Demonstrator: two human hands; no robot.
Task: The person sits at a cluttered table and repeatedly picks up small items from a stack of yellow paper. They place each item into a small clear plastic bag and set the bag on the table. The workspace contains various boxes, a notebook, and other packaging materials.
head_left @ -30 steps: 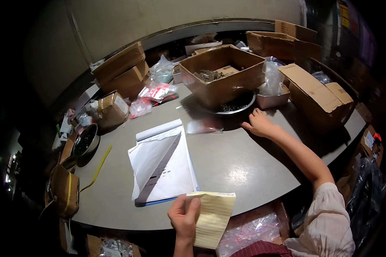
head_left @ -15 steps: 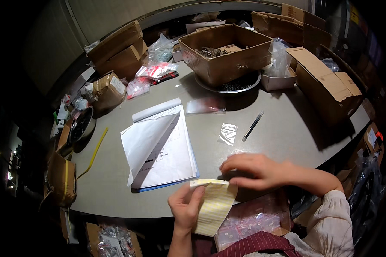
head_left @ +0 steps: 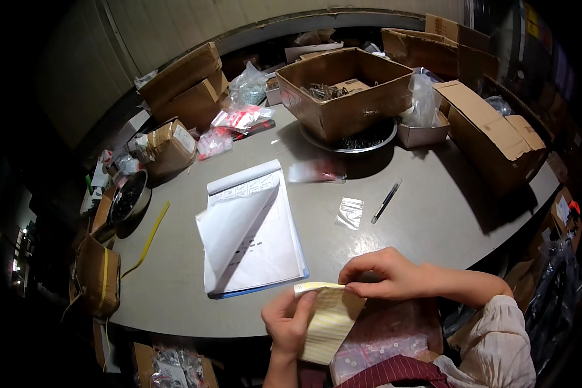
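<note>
My left hand (head_left: pixel 287 325) is closed on the left side of a pale yellow striped paper sheet (head_left: pixel 331 328), its thumb lying over the front near the top. Along the sheet's top edge runs a whitish band with small print. My right hand (head_left: pixel 394 275) pinches the upper right corner between thumb and fingers. The sheet hangs down past the table's near edge. Beyond my hands lie a small clear zip bag (head_left: pixel 350 213) and a dark pen (head_left: pixel 387 202). Left of them is a blue clipboard with white papers (head_left: pixel 265 258), its top page curled over.
An open cardboard box of metal parts (head_left: pixel 343 107) rests on a metal bowl (head_left: pixel 362 143) of dark pieces. More cartons (head_left: pixel 491 129) line the right. A yellow strap (head_left: pixel 150 239) lies left. Bags of small round pieces (head_left: pixel 388 346) sit in a box below the table edge.
My right hand has come down to the sheet and now grips its upper right corner. My left hand keeps its hold. The whole view has shifted slightly.
</note>
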